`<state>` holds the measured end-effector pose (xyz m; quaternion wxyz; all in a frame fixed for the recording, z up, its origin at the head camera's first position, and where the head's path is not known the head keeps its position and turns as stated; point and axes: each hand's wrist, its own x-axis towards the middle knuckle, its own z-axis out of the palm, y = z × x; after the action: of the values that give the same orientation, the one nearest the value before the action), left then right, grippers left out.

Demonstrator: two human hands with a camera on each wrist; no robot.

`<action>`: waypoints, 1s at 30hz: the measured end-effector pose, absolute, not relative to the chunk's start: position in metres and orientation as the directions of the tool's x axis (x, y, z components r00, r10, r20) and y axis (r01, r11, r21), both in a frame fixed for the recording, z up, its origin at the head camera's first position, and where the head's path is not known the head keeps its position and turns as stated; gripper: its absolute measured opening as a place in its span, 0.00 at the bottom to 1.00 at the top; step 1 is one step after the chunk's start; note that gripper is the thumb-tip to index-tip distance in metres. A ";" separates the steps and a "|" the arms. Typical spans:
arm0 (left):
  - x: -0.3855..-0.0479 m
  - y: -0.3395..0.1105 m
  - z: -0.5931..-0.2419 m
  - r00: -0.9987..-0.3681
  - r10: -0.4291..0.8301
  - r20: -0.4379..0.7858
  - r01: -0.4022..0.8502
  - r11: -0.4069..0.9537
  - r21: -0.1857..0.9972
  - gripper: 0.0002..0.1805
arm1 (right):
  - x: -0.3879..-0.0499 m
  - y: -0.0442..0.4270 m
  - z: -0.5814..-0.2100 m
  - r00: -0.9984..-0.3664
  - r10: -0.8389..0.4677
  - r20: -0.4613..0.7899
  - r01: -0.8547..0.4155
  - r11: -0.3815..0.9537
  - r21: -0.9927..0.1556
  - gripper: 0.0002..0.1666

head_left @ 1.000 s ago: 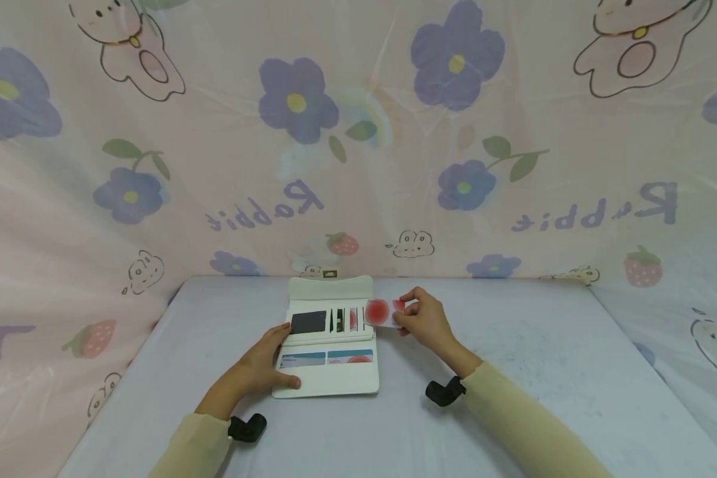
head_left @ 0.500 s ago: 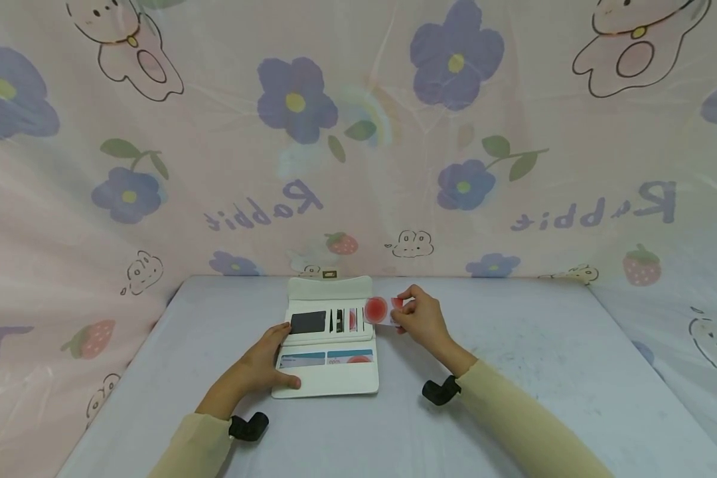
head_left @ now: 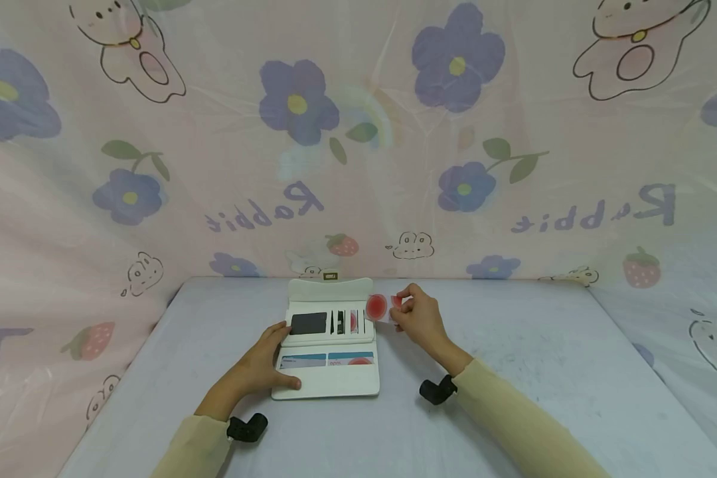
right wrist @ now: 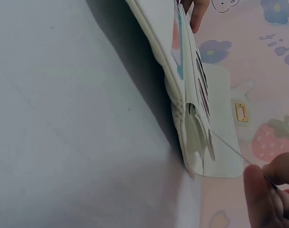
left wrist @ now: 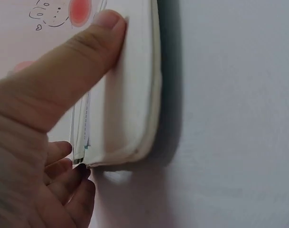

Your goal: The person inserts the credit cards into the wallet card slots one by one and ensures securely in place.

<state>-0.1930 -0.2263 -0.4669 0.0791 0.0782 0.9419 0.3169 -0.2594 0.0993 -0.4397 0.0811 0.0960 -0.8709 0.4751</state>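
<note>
A white wallet point(head_left: 334, 385) lies unfolded on the table, its flap spread at the far side. My left hand point(head_left: 259, 365) holds its left edge, thumb on the near panel; in the left wrist view the thumb point(left wrist: 82, 57) rests on the white cover, with the other fingers at the edge. My right hand point(head_left: 421, 318) pinches a card point(head_left: 376, 307) with a red round print, just right of the wallet's slots. The right wrist view shows this card point(right wrist: 234, 151) edge-on, its far end at the slot panel; how deep it sits there cannot be told.
Cards point(head_left: 349, 358) with blue tops sit in the wallet's near pocket, and a dark panel point(head_left: 308, 323) is on its upper left. The white table point(head_left: 544, 372) stretches to both sides. A printed curtain point(head_left: 370, 186) hangs behind it.
My right hand has shifted slightly left and up with the card, whose near edge has lifted a little. The left hand and the wallet have stayed in place.
</note>
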 end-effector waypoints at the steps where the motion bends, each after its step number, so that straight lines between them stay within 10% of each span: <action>1: -0.193 -0.227 -0.467 -0.975 0.197 -0.099 0.098 0.789 0.606 0.67 | -0.260 0.099 -0.440 -0.969 -0.091 0.231 -0.243 0.531 -0.812 0.15; 30: -0.192 -0.227 -0.470 -0.978 0.182 -0.098 0.075 0.754 0.653 0.66 | -0.259 0.105 -0.454 -0.986 -0.161 -0.040 -0.040 0.465 -0.885 0.19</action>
<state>-0.1923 -0.2274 -0.4700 0.0779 0.0689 0.9332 0.3441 -0.2587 0.1050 -0.4539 -0.0587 0.0588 -0.8538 0.5140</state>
